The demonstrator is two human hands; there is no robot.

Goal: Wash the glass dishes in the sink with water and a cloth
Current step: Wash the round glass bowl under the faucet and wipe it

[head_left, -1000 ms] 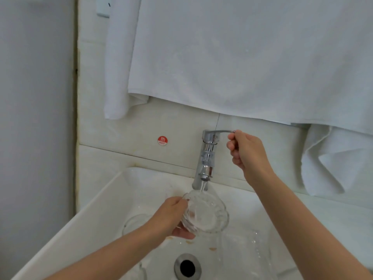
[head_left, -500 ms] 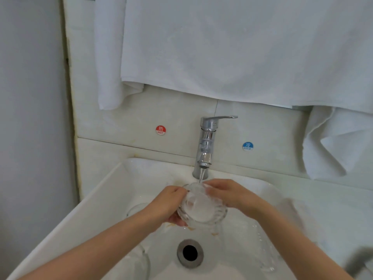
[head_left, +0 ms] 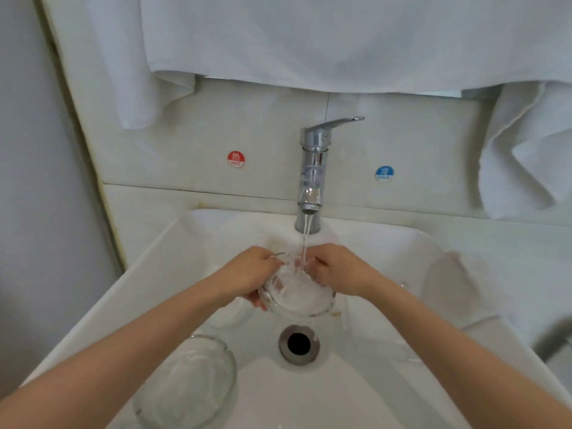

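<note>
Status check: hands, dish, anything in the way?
Left hand and right hand both grip the glass dish. Dish under running faucet. Second dish in sink, apart from hands.

I am reading two round stickers on the wall tile above the sink. The red sticker, left of the faucet, is showing 热 over HOT. The blue sticker, right of the faucet, is showing 冷 over COLD, slightly blurred.

There is 1 view, from the person's head. It looks forward and steeply down, from close above the sink, and faces the tiled wall behind the faucet; the wide lens bends straight edges slightly.
</note>
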